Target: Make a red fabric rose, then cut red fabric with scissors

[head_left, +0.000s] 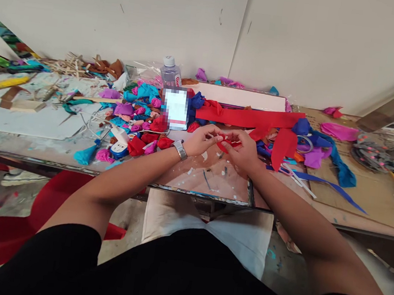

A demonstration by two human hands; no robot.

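Above the front edge of the cluttered tabletop (214,181), left hand (203,139) and right hand (244,151) both pinch one small red paper strip (226,143) between them (thin crepe, seemingly), so a hard tug could tear it.

Red paper strip (229,143), silver watch (181,150)

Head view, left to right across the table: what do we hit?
yellow tool → teal scrap → water bottle → left hand → red strip → right hand → scissors → magenta scrap
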